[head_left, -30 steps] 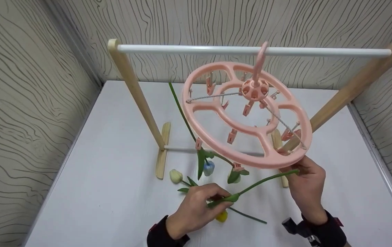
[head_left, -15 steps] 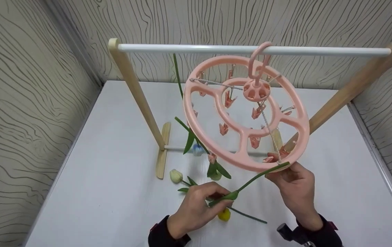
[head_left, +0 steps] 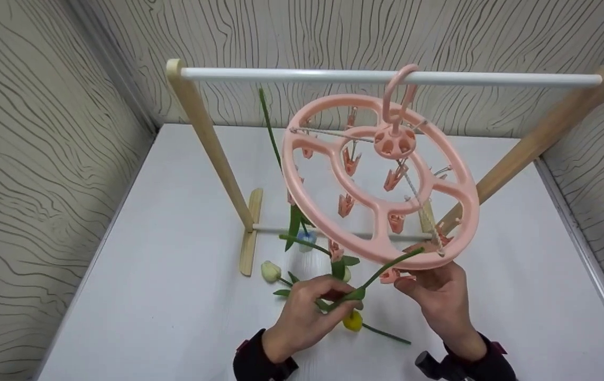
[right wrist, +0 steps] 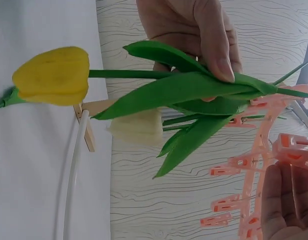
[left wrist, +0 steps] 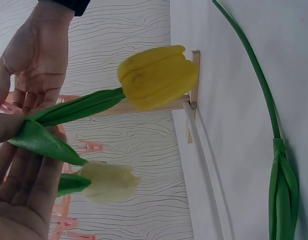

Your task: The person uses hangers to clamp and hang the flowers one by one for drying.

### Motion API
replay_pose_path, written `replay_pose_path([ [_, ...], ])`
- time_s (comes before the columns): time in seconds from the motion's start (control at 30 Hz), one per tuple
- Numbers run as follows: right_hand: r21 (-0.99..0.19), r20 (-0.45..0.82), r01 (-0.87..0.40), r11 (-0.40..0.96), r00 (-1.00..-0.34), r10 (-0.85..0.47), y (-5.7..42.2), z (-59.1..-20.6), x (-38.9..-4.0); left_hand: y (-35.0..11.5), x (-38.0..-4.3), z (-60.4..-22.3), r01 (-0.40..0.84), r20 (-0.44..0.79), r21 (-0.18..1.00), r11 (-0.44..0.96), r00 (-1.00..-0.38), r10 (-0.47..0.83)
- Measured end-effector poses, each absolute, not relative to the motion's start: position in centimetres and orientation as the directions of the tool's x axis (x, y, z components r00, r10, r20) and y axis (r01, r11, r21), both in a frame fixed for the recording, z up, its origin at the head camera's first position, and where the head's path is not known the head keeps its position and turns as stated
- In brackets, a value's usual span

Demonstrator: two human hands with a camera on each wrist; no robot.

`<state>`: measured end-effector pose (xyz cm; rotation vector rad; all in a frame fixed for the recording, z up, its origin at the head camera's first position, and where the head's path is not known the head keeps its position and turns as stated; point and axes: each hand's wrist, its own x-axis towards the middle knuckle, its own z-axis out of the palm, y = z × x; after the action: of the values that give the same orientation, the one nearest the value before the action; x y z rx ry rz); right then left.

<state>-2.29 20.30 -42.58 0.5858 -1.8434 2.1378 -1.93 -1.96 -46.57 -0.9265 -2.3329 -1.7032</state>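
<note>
My left hand pinches a yellow tulip by its stem and green leaves. The flower head points down toward me, while the stem slants up to the right, its end in front of the hanger's rim. The pink round clip hanger hangs tilted by its hook from a white rail. At the near rim my right hand holds a pink clothes peg with thumb and fingers; part of the grip is hidden. A pale tulip and a blue tulip hang from other pegs on the rim.
The wooden stand has a white top rail, and its legs frame the hanger. A cream tulip lies on the white table left of my left hand. Patterned walls enclose the back and sides.
The hanger has turned, bringing the hung pale tulip and blue tulip leftward. My right hand has moved left along the rim to a near peg. My left hand still holds the yellow tulip.
</note>
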Motion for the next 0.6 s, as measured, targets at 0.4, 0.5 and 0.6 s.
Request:
replay_pose_path([
  [0.4,-0.845,0.501,-0.456,-0.279,-0.858,-0.115,19.2,-42.6,-2.3,-1.3,-2.2,-46.9,0.518,0.440,0.845,0.136,-0.816,0.374],
  [0.5,-0.837,0.510,-0.461,-0.296,-0.852,-0.115,19.0,-42.5,-2.3,-1.1,-2.2,-46.9,0.537,0.459,0.832,0.139,-0.807,0.372],
  [0.6,-0.825,0.521,-0.464,-0.324,-0.846,-0.115,18.7,-42.5,-2.3,-1.0,-2.3,-47.0,0.529,0.453,0.839,0.131,-0.810,0.372],
])
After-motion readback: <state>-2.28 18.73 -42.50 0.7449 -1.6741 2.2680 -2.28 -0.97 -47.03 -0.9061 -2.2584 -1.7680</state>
